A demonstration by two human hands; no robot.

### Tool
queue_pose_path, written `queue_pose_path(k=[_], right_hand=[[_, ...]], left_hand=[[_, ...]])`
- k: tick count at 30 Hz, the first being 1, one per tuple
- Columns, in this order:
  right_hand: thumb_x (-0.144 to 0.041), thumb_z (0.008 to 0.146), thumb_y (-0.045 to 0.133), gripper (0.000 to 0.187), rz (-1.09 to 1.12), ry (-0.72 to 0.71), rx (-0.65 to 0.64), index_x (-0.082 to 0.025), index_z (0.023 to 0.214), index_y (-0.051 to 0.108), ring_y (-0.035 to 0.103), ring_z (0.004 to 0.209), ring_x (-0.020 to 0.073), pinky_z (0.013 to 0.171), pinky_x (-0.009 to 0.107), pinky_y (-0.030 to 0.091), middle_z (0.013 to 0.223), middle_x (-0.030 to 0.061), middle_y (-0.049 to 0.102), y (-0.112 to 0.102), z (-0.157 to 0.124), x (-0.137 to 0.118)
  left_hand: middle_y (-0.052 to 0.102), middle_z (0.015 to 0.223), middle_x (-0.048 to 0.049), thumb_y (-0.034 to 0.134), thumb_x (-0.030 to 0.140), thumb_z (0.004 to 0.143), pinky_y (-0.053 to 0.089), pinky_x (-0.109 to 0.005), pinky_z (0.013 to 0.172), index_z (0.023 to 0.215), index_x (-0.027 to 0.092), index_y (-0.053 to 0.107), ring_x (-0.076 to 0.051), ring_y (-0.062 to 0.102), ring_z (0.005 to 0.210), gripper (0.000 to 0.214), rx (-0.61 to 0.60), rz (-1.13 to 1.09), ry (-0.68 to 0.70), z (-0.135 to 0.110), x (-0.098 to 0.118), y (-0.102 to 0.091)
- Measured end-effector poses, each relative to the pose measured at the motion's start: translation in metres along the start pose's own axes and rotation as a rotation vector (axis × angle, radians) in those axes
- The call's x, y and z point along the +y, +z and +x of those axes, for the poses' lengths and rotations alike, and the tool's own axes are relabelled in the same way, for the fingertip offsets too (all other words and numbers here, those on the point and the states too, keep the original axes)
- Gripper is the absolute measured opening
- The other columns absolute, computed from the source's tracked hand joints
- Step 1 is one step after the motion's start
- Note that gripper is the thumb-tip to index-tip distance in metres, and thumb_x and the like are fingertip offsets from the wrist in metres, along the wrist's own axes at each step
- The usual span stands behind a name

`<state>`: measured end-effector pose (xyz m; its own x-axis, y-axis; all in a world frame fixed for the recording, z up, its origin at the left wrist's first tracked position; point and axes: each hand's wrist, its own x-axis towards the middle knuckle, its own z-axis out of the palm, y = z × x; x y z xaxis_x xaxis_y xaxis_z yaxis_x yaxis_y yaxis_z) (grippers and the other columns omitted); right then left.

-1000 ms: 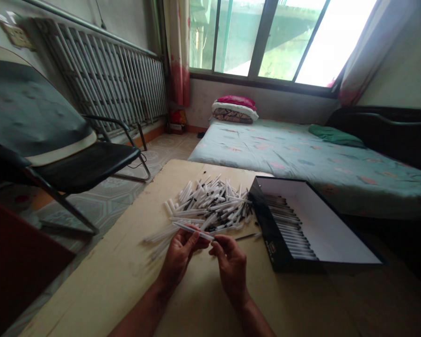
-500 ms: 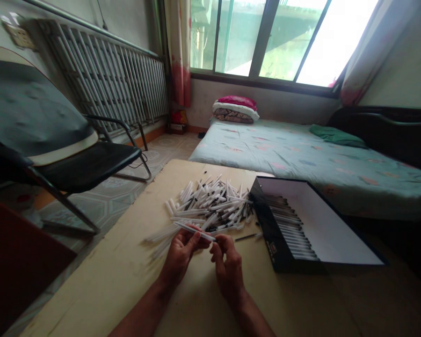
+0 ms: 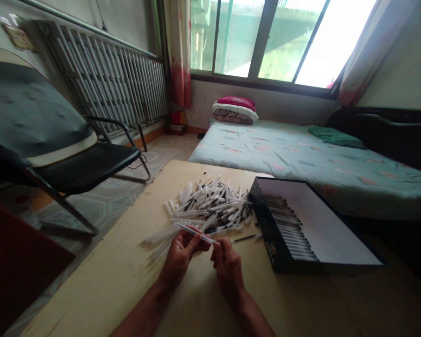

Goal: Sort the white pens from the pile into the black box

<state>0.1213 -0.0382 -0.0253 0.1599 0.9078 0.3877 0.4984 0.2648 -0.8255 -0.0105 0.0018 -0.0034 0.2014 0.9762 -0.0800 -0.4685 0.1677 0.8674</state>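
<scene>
My left hand point(image 3: 181, 255) grips a white pen barrel point(image 3: 193, 231) that slants up to the left over the wooden table point(image 3: 126, 281). My right hand point(image 3: 227, 264) is pinched at the barrel's right end, fingers curled together; what it pinches is too small to name. Just beyond both hands lies a pile of white pens with black parts point(image 3: 214, 206). A thin dark refill point(image 3: 245, 238) lies on the table to the right of my fingers. An open black box point(image 3: 277, 243) with a row of pens point(image 3: 291, 231) along its left side stands at the right.
A black chair point(image 3: 77, 168) with a grey cushion stands to the left by a radiator point(image 3: 105, 75). Behind the table is a bed point(image 3: 301, 159) with pillows point(image 3: 235, 108) under a window. Several clear barrels point(image 3: 159, 241) lie left of my left hand.
My right hand has slid a little left and closed in on the barrel's end. The left hand and the barrel have stayed almost still.
</scene>
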Motion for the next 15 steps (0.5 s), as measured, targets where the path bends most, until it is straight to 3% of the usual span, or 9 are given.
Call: queue_pose_path(k=[3,8,13,15], right_hand=[[-0.028,0.095,0.033,0.03,-0.019,0.013,-0.013,-0.021,0.069,0.047,0.048,0.047,0.0094,0.05,0.018,0.035,0.055,-0.0039,0.049,-0.0005,-0.0004,0.0008],[-0.03,0.092,0.039,0.016,0.008,-0.011,-0.025,-0.019,0.098,0.049,0.049,0.049,0.01,0.05,0.018,0.037,0.06,-0.0049,0.052,-0.0013,-0.0005,-0.0015],[-0.028,0.095,0.033,0.028,-0.033,0.009,-0.037,-0.021,0.072,0.048,0.048,0.048,0.0094,0.05,0.019,0.036,0.057,-0.0038,0.05,-0.0019,-0.0009,-0.0008],[-0.029,0.095,0.032,0.03,-0.048,0.008,-0.04,-0.021,0.071,0.047,0.048,0.048,0.0098,0.05,0.019,0.036,0.056,-0.0037,0.05,-0.0025,-0.0007,-0.0012]], left_hand=[[0.073,0.079,-0.0066,0.072,0.028,0.071,0.054,-0.031,0.067,0.084,0.015,0.055,-0.019,0.069,0.068,0.025,-0.016,0.008,0.003,-0.0002,0.0,0.0001],[0.073,0.078,-0.0052,0.073,0.03,0.07,0.054,-0.03,0.065,0.085,0.016,0.054,-0.019,0.07,0.069,0.028,0.04,0.004,0.009,-0.0003,0.0019,0.0012],[0.074,0.079,-0.0062,0.073,0.028,0.07,0.054,-0.03,0.065,0.083,0.015,0.054,-0.02,0.07,0.067,0.026,0.008,0.006,0.001,-0.0004,0.0011,0.0017],[0.074,0.079,-0.0064,0.072,0.028,0.071,0.054,-0.03,0.065,0.084,0.015,0.055,-0.019,0.07,0.068,0.025,0.003,0.006,0.005,-0.0003,0.0008,0.0016]])
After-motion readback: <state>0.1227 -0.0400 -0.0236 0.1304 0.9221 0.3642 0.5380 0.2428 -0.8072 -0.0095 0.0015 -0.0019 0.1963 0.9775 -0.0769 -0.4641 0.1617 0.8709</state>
